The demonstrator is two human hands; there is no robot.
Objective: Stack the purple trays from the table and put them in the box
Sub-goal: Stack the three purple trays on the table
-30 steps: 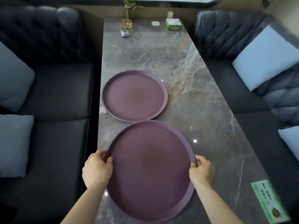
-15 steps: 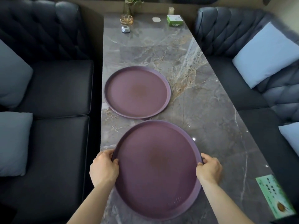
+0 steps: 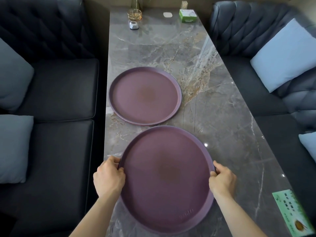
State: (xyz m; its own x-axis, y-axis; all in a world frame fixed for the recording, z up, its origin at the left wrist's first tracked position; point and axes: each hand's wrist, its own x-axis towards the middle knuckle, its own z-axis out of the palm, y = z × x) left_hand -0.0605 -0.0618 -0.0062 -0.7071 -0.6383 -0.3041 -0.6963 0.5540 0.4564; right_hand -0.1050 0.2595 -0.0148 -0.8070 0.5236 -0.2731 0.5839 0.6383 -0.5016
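Head view: the near tray (image 3: 166, 178) fills the lower middle of the frame, gripped on both sides. The left hand (image 3: 109, 177) is curled closed over its left rim, fingers wrapped on the edge; the right hand (image 3: 223, 181) is closed the same way on the right rim. Whether the tray sits on the table (image 3: 222, 117) or is raised just off it cannot be told for certain. The far tray (image 3: 145, 95) lies flat in the middle of the frame, just above the near one, their rims close but apart, with no hand on it.

By the look of it, the step in hand is the stacking: one tray is held and the other waits. The next move likely calls for carrying the held tray up the frame, level, and lowering it so its rim seats squarely in the far tray. No box for the trays shows anywhere in frame, so that part is not yet begun.

Writing: an embossed mark (image 3: 186, 213) sits near the lower rim of the near tray, too faint to read. A green card (image 3: 290, 213) at the lower right edge carries printed characters, too blurred to read. A small green carton (image 3: 187, 15) at the top centre has print on its side, also illegible.
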